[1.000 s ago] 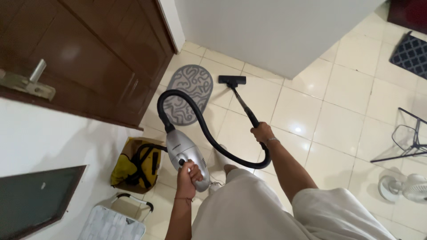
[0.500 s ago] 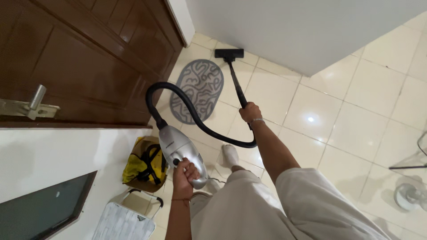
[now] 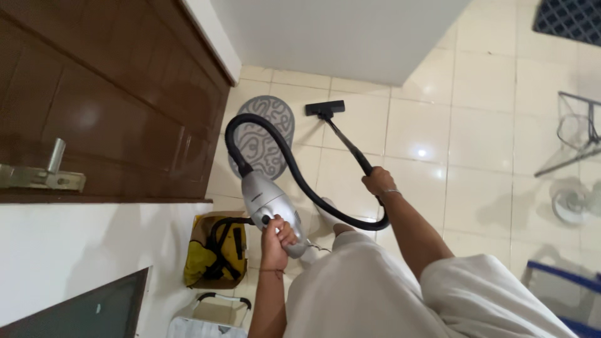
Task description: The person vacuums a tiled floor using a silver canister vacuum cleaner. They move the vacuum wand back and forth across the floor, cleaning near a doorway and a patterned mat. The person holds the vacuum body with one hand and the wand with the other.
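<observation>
Vacuum body (image 3: 270, 209), probably light, hangs from the left hand (image 3: 276, 236) clenched on its handle; right hand (image 3: 379, 182) grips the stiff wand (image 3: 348, 148).

Left grip (image 3: 276, 236) clenched, right grip (image 3: 379, 181) outstretched.

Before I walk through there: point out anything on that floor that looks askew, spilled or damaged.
Nothing spilled or broken shows. The grey oval mat lies at a slant to the tile lines beside the brown door. A yellow and black bag sits slumped against the white wall. The left hand holds the silver vacuum; the right hand holds its wand.
</observation>
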